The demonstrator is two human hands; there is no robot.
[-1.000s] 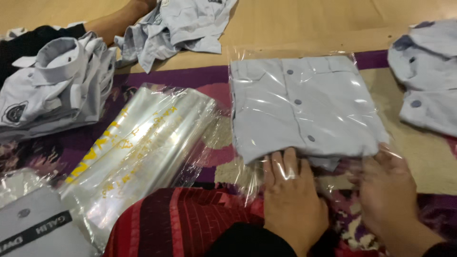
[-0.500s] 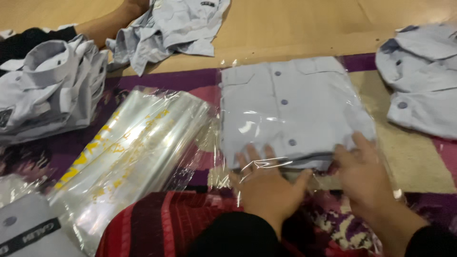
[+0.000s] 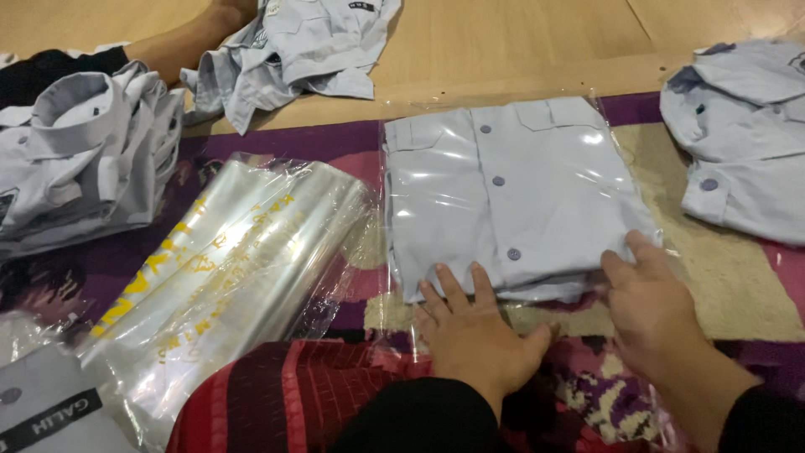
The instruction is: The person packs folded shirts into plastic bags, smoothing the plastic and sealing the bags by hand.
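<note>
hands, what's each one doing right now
left hand: open, flat on the bagged shirt near edge
right hand: open, fingertips on the same shirt's corner

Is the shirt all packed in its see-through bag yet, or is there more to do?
Nearly. Done: the folded grey shirt lies buttoned and flat inside its clear bag. In hand: the left hand and right hand press on the bag's near end, which looks not yet closed. Left: loose shirts wait on the right, a shirt stack on the left, with empty bags between.
</note>
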